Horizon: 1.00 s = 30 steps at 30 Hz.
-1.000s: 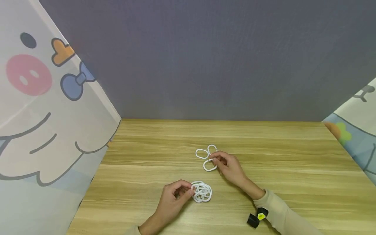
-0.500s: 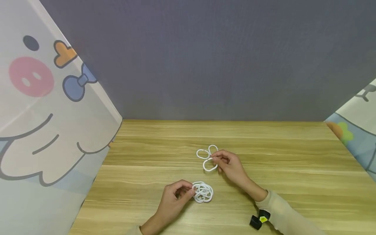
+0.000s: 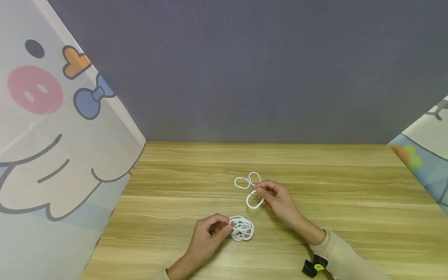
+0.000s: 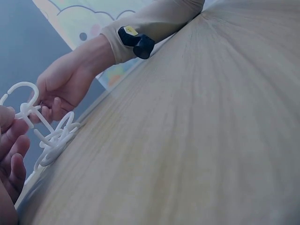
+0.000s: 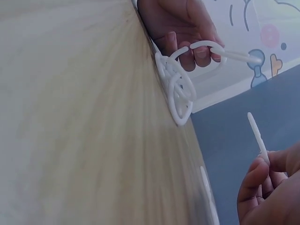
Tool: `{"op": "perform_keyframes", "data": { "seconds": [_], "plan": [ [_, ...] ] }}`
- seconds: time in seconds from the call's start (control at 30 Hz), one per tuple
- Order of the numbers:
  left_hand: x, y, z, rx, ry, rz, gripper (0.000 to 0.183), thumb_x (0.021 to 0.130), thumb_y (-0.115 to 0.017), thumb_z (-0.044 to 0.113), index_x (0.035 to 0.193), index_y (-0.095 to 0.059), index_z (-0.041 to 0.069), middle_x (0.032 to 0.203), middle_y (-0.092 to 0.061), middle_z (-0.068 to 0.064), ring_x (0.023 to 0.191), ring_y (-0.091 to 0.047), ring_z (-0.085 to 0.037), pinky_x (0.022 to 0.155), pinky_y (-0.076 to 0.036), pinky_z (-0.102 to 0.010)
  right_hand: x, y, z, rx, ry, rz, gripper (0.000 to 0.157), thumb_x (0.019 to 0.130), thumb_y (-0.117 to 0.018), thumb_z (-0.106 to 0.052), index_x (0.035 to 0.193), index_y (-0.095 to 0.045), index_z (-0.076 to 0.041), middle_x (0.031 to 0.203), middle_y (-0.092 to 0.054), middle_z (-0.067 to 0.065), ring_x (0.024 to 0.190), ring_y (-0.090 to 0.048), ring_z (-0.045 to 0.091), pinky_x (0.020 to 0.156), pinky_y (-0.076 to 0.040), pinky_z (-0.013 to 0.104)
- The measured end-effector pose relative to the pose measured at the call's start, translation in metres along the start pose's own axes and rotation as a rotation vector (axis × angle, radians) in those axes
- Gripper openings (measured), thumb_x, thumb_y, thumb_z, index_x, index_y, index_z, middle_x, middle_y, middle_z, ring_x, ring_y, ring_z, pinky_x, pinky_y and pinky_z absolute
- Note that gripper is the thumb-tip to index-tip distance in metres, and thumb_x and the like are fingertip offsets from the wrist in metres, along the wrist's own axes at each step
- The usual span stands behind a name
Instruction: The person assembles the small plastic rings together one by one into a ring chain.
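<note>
My right hand (image 3: 278, 200) pinches one white oval curtain ring (image 3: 247, 200) with a gap in its side. In the right wrist view this ring (image 5: 257, 136) is seen nearly edge-on, raised off the table between thumb and forefinger. Nearer to me, thumb and forefinger of my left hand (image 3: 209, 236) pinch one ring at the left side of a pile of linked white rings (image 3: 242, 228). The left wrist view has the pinched ring tilted up, with the other rings (image 4: 54, 140) lying on the table below it.
Two more white rings, a left one (image 3: 241, 188) and a right one (image 3: 254, 173), lie close together on the wooden table (image 3: 175, 175) just beyond my right hand. A grey panel (image 3: 259, 77) rises at the table's back edge. Cartoon-printed panels (image 3: 115, 147) flank it.
My right hand has drawn its ring slightly right and toward me, away from the two rings on the table. The left hand and the pile stay almost where they were.
</note>
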State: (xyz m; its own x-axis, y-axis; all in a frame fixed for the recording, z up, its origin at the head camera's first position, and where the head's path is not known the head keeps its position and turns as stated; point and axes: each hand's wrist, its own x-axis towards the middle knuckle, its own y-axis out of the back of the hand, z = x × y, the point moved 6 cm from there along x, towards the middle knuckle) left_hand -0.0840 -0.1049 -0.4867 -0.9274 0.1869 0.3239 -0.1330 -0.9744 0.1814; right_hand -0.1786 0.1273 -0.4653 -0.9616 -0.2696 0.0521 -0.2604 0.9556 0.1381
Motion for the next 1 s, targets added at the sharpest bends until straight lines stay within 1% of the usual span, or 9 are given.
{"op": "perform_keyframes", "data": {
  "seconds": [0.23,0.3,0.43,0.6,0.7,0.8,0.93,1.0],
  "plan": [
    [0.001,0.0,0.001,0.0,-0.004,0.004,0.008,0.097,-0.081,-0.001,0.099,-0.079,0.006,0.085,-0.077,-0.009,0.069,-0.054,0.004,0.055,-0.048,-0.019,-0.007,-0.001,-0.014,-0.006,0.09,-0.038,0.016,0.11,-0.064,0.001,0.111,-0.072,0.014,0.078,-0.063,0.008,0.058,-0.047,0.006,0.049,-0.041,0.021],
    [0.001,0.0,0.001,0.0,-0.006,0.005,0.008,0.097,-0.081,-0.001,0.099,-0.079,0.006,0.085,-0.077,-0.009,0.069,-0.054,0.004,0.055,-0.048,-0.019,-0.009,-0.001,-0.018,-0.003,0.103,-0.047,0.015,0.109,-0.064,0.001,0.11,-0.072,0.013,0.078,-0.064,0.007,0.058,-0.047,0.006,0.048,-0.042,0.022],
    [0.001,0.0,0.001,0.004,-0.007,0.006,0.008,0.096,-0.081,-0.001,0.099,-0.079,0.006,0.085,-0.077,-0.008,0.07,-0.056,0.003,0.055,-0.049,-0.02,-0.014,-0.004,-0.024,-0.007,0.101,-0.062,0.013,0.109,-0.065,0.0,0.11,-0.073,0.011,0.08,-0.065,0.003,0.059,-0.049,0.005,0.048,-0.042,0.023],
    [0.001,0.0,0.001,0.004,0.0,0.006,0.008,0.096,-0.081,-0.001,0.099,-0.079,0.006,0.085,-0.077,-0.008,0.069,-0.056,0.003,0.055,-0.049,-0.02,-0.021,-0.007,-0.03,-0.027,0.079,-0.092,0.012,0.108,-0.068,-0.002,0.109,-0.075,0.007,0.079,-0.065,0.001,0.06,-0.05,0.006,0.049,-0.043,0.022],
    [0.001,-0.001,0.001,0.007,0.002,0.005,0.008,0.096,-0.081,-0.001,0.099,-0.079,0.006,0.085,-0.078,-0.008,0.069,-0.055,0.004,0.055,-0.049,-0.02,-0.026,-0.01,-0.031,-0.033,0.067,-0.128,0.012,0.108,-0.068,-0.004,0.109,-0.076,0.005,0.076,-0.062,-0.001,0.059,-0.051,0.007,0.049,-0.044,0.023],
    [0.0,-0.001,0.001,0.011,0.007,0.004,0.008,0.096,-0.081,0.0,0.099,-0.079,0.007,0.086,-0.078,-0.008,0.069,-0.055,0.003,0.056,-0.049,-0.02,-0.029,-0.014,-0.032,-0.036,0.076,-0.165,0.012,0.108,-0.067,-0.003,0.109,-0.076,0.005,0.075,-0.06,-0.003,0.059,-0.051,0.008,0.048,-0.044,0.023],
    [0.0,-0.001,0.0,0.019,0.015,0.005,0.008,0.097,-0.082,0.001,0.099,-0.079,0.007,0.086,-0.078,-0.006,0.069,-0.056,0.003,0.056,-0.049,-0.021,-0.031,-0.019,-0.034,-0.032,0.092,-0.226,0.012,0.109,-0.066,-0.003,0.108,-0.075,0.005,0.074,-0.06,-0.003,0.057,-0.051,0.007,0.046,-0.043,0.021],
    [0.0,0.0,0.0,0.022,0.013,0.005,0.008,0.097,-0.082,0.001,0.099,-0.079,0.008,0.086,-0.078,-0.006,0.069,-0.056,0.003,0.056,-0.05,-0.021,-0.032,-0.023,-0.034,-0.036,0.087,-0.257,0.013,0.109,-0.066,-0.004,0.108,-0.075,0.005,0.073,-0.06,-0.001,0.057,-0.05,0.006,0.046,-0.043,0.02]
  ]
}}
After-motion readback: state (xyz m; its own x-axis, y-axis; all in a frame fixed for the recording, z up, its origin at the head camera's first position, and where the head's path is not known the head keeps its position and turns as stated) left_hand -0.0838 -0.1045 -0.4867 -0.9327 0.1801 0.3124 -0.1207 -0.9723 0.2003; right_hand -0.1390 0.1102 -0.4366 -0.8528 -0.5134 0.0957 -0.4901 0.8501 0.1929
